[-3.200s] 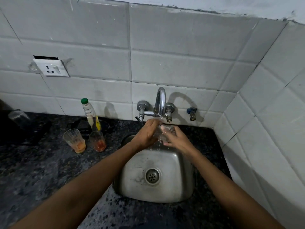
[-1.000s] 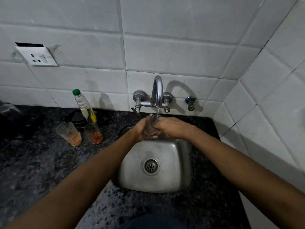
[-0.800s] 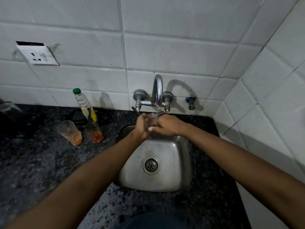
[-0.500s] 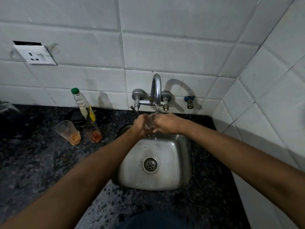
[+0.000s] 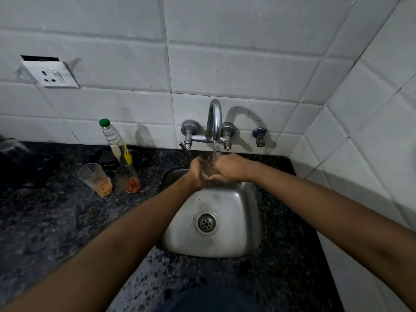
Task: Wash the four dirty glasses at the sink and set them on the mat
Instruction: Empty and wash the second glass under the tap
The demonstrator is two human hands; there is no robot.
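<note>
Dark speckled stone surface (image 5: 67, 221), far left: two clear ribbed glasses with orange dregs (image 5: 95, 179), (image 5: 128, 178). Small steel sink (image 5: 238, 226), centre: left hand (image 5: 197, 174) and right hand (image 5: 227, 168), each grip curled around one clear glass (image 5: 208, 171) under the curved chrome tap's (image 5: 213, 119) stream.

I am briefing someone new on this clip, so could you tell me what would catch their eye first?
Both hands meet under the running tap at the back of the steel sink: the left hand and right hand grip a clear glass in the stream. Left of the sink, two dirty glasses with orange dregs stand on the dark counter, a green-capped bottle behind them.
</note>
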